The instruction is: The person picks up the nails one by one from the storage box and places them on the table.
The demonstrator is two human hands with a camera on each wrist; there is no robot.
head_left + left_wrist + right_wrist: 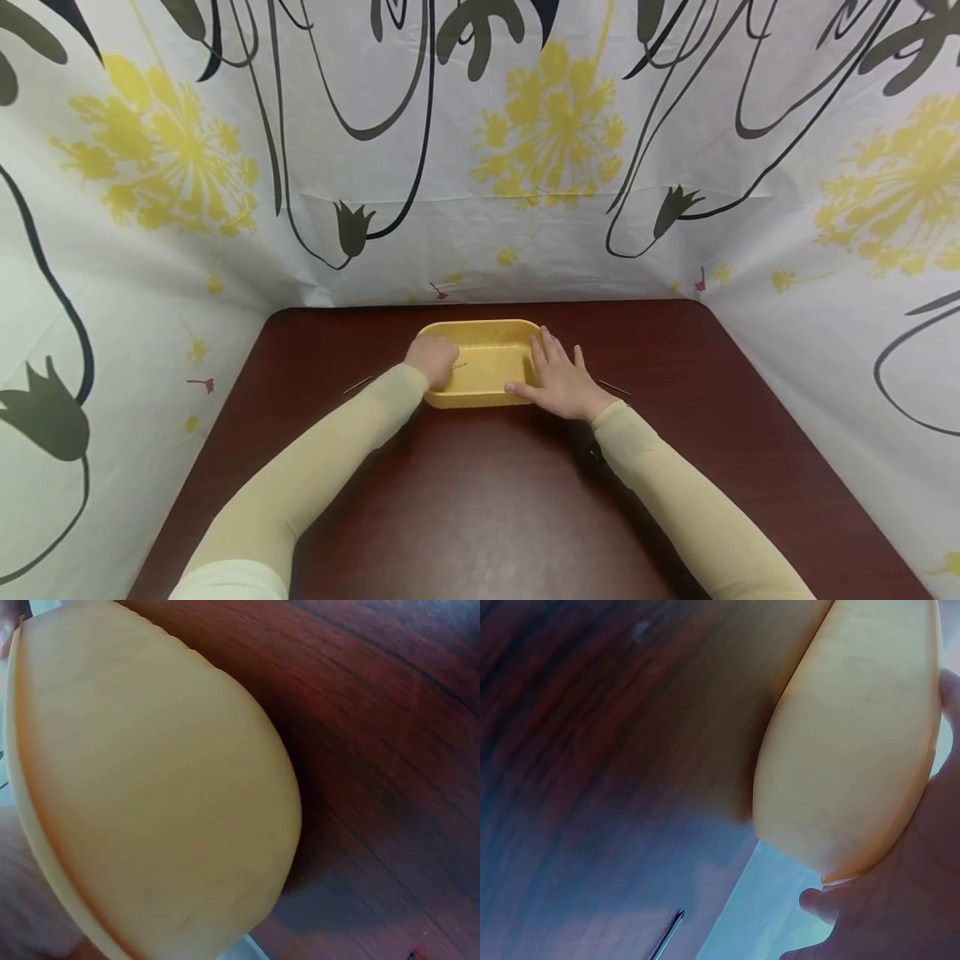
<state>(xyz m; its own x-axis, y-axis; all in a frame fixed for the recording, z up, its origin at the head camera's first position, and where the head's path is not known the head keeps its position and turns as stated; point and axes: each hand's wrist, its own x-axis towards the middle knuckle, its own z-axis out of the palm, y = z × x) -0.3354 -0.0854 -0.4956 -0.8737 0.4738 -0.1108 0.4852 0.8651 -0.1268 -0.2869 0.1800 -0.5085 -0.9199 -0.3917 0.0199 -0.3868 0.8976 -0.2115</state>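
A shallow yellow plastic tray [491,379] sits near the far edge of the table. My left hand [433,360] is over its left end, knuckles up, with the fingertips hidden from the head view. One or two thin, nail-like pieces [459,366] show on the tray floor beside that hand; whether the fingers touch them is unclear. Spread fingers of my right hand [564,382] rest over the tray's right end, the thumb on its near rim. From the left wrist, the tray's outer wall [157,780] fills most of the view.
One thin metal rod [358,384] lies on the dark red table [480,500] left of the tray. Another, pointed like a nail [667,934], lies to the right. A small dark green object [596,452] is partly behind the right forearm. Patterned cloth [480,167] surrounds the table.
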